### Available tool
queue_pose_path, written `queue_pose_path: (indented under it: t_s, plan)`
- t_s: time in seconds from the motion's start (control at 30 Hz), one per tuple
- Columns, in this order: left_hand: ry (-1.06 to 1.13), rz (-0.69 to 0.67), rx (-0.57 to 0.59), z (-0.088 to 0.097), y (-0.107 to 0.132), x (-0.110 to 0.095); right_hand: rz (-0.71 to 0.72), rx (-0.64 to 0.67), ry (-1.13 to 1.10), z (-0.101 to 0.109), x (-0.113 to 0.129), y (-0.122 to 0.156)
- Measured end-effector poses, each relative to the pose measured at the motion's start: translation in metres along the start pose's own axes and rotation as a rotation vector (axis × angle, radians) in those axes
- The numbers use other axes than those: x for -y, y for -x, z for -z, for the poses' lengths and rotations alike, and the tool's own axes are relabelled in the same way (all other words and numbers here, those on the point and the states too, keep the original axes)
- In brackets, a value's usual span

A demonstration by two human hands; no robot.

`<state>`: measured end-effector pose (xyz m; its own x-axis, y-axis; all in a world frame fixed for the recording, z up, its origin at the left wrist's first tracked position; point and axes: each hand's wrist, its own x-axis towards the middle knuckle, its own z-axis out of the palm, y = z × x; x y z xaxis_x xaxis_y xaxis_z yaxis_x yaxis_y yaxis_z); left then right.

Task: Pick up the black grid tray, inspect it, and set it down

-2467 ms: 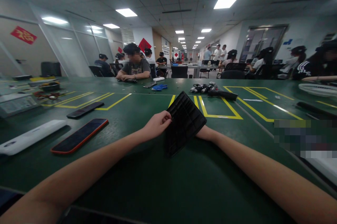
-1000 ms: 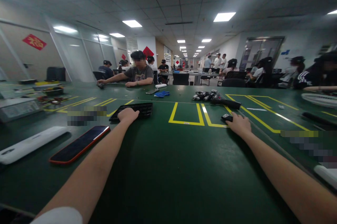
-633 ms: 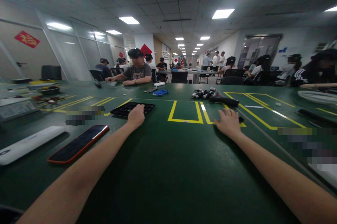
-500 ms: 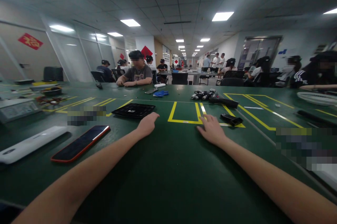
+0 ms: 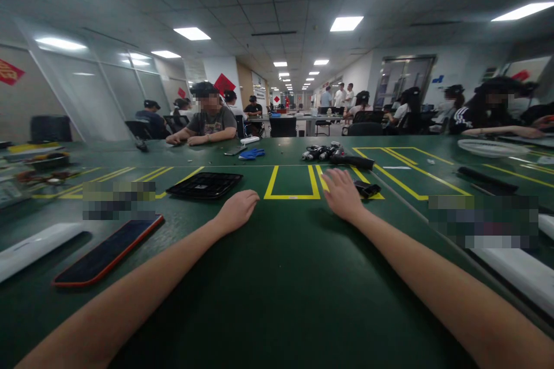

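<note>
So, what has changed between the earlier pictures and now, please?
The black tray, held up earlier, now lies on the table, further left; the left hand has released it. The right hand has released the small black object. The orange-edged phone and blue item stayed put.

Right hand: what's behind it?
Beyond the right hand, a small black object and yellow tape partly show. The object's left end and some tape are covered; anything else there can't be seen.

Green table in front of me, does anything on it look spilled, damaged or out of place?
No spill or damage shows. The small black object beside your right hand lies askew across a yellow tape line, so it looks misplaced.
</note>
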<state>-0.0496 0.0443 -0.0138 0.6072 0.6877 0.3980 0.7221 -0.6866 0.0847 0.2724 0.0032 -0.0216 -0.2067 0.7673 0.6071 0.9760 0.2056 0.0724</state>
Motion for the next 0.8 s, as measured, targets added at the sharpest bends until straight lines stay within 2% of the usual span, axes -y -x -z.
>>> queue_pose_path:
  t_s: [0.1,0.13,0.23,0.3,0.37,0.47,0.63,0.8]
  plan:
    - [-0.061,0.043,-0.052,0.000,0.000,-0.001,-0.258,-0.038,0.188,-0.009,-0.044,0.007]
    - [-0.096,0.083,-0.068,-0.001,0.001,-0.001,-0.341,0.021,0.205,-0.012,-0.056,0.010]
    - [-0.192,0.267,-0.060,-0.002,0.001,-0.001,-0.539,0.303,0.124,-0.016,-0.078,0.014]
    - [-0.151,0.415,-0.012,-0.003,0.001,-0.001,-0.564,0.398,0.073,-0.017,-0.081,0.014]
    - [-0.039,0.522,0.026,-0.003,0.000,0.000,-0.546,0.401,0.071,-0.016,-0.080,0.013]
    - [0.111,0.579,0.020,0.000,0.000,0.003,-0.543,0.403,0.073,-0.016,-0.078,0.012]
    - [0.423,0.687,-0.088,0.008,0.000,0.013,-0.548,0.410,0.060,-0.016,-0.080,0.013]
    - [0.955,0.901,-0.255,0.019,-0.008,0.027,-0.554,0.411,0.062,-0.016,-0.080,0.012]
